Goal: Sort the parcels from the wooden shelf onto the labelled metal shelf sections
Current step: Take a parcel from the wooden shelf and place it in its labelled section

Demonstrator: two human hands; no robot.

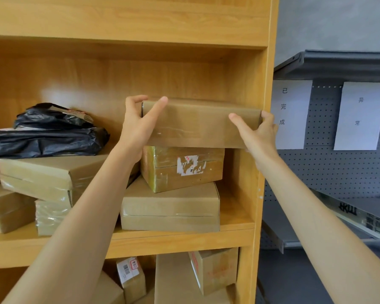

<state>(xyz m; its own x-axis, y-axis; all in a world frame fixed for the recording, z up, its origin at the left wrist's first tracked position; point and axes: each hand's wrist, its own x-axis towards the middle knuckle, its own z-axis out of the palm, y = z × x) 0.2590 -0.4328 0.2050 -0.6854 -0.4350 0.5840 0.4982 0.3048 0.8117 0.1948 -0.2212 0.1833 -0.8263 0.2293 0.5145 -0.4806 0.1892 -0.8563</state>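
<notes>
A long brown taped cardboard parcel (198,123) sits on top of a stack at the right end of the wooden shelf (180,238). My left hand (138,126) grips its left end, thumb across the front and fingers curled behind. My right hand (259,132) grips its right end beside the shelf's side panel. Under it lies a smaller box with a torn white label (182,167), on a flat wide box (171,207). The grey metal shelf (329,64) stands to the right, with two white paper labels (291,113) (361,115) on its pegboard back.
Black plastic bag parcels (46,132) lie on several brown boxes (44,174) at the left of the same wooden shelf. More boxes (215,270) fill the shelf below. A lower metal shelf board (351,213) carries a label strip.
</notes>
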